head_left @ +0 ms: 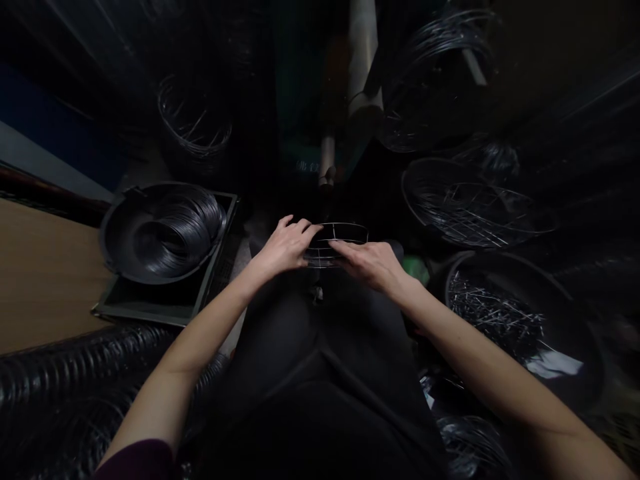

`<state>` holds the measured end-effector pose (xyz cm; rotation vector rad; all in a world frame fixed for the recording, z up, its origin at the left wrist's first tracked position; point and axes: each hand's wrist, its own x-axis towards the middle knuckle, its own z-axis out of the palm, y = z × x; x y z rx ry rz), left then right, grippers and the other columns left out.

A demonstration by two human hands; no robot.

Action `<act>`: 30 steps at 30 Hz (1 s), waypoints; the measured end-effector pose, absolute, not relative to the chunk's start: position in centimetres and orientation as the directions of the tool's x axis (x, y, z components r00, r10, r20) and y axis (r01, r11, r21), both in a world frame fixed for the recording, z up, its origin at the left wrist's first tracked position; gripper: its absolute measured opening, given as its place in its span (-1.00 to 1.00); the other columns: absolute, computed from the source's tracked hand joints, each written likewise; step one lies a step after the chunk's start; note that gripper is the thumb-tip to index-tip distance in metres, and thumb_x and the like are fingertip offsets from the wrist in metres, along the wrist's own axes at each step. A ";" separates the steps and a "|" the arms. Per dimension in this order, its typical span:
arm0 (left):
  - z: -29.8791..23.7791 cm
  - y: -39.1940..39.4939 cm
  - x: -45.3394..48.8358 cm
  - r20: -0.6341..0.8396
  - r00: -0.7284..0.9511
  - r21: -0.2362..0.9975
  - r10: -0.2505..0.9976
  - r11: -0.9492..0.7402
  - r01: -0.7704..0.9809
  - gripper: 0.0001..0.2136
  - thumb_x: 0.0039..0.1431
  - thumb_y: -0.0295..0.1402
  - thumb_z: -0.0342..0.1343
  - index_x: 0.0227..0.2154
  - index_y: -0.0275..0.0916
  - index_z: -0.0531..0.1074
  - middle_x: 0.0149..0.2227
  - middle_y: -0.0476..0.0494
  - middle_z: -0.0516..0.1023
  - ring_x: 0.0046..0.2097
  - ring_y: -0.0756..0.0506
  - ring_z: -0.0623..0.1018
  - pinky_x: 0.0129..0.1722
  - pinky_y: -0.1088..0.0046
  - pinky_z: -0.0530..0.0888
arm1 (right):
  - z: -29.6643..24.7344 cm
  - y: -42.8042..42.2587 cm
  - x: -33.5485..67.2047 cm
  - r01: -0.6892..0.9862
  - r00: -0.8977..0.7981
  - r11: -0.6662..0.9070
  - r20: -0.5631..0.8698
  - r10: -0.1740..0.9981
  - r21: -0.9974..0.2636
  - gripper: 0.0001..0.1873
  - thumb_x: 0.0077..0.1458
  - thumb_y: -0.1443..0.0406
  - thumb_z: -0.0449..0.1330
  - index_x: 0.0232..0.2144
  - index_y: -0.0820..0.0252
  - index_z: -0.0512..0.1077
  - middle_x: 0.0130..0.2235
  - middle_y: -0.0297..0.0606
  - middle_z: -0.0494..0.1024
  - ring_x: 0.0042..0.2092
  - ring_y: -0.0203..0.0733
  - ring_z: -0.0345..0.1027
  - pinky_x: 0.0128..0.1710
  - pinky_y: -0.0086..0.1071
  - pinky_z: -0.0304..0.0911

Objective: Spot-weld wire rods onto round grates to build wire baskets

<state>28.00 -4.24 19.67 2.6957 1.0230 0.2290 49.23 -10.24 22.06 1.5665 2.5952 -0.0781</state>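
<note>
Metal wire frame (pixel 334 232): between the two hands, above the lap in dark clothing (pixel 320 393).
Left hand (pixel 286 247): fingers curled round the frame's left side, pinching it.
Right hand (pixel 371 264): fingertips and thumb pinching its near right part.
Left side: black pan (pixel 127 233) holding a wire coil (pixel 190 223), set on a green-edged tray (pixel 150 307); ribbed dark stack (pixel 80 360) below.
Right side: basin (pixel 560 317) with short wire pieces (pixel 493 310) and white paper (pixel 555 364); a green object (pixel 416 269) sits near the right wrist.
Ahead: pale cylindrical bar (pixel 363 47), its mounting lost in darkness.
Hard to see: fingers cover parts of the frame; the right forearm crosses before the basin; upper corners are too dark to read.
</note>
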 end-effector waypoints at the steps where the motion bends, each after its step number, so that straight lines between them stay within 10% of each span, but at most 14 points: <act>1: 19.8 -4.2 28.0 0.062 0.741 0.277 0.669 -0.725 0.631 -0.36 0.07 -0.33 0.24 0.20 -0.33 0.19 0.08 -0.37 0.43 0.09 -0.28 0.49 0.25 0.01 0.15 | 22.1 -10.3 49.2 0.883 -0.458 0.467 -0.131 0.879 0.044 -0.53 0.31 0.20 0.04 0.23 0.10 0.32 0.13 -0.16 0.47 -0.18 -0.07 0.55 -0.43 -0.36 0.32; 13: 22.4 -3.0 28.3 0.031 0.720 0.266 0.693 -0.700 0.662 -0.34 0.01 -0.45 0.25 0.20 -0.30 0.18 0.11 -0.34 0.43 0.12 -0.27 0.48 0.26 -0.06 0.09 | 24.0 -9.5 48.4 0.858 -0.418 0.464 -0.225 0.880 0.221 -0.30 0.17 0.48 -0.07 0.36 0.31 0.04 0.31 0.04 0.09 -0.29 -0.08 0.56 -0.49 -0.30 0.38; 30: 22.7 -0.9 28.4 0.042 0.715 0.266 0.697 -0.698 0.665 -0.34 0.00 -0.44 0.24 0.19 -0.27 0.16 0.15 -0.32 0.41 0.19 -0.25 0.41 0.26 -0.06 0.08 | 23.4 -7.7 49.9 0.835 -0.541 0.532 0.037 0.840 0.140 -0.51 0.25 0.42 0.01 0.19 0.10 0.36 0.17 -0.14 0.40 -0.36 -0.21 0.52 -0.49 -0.40 0.23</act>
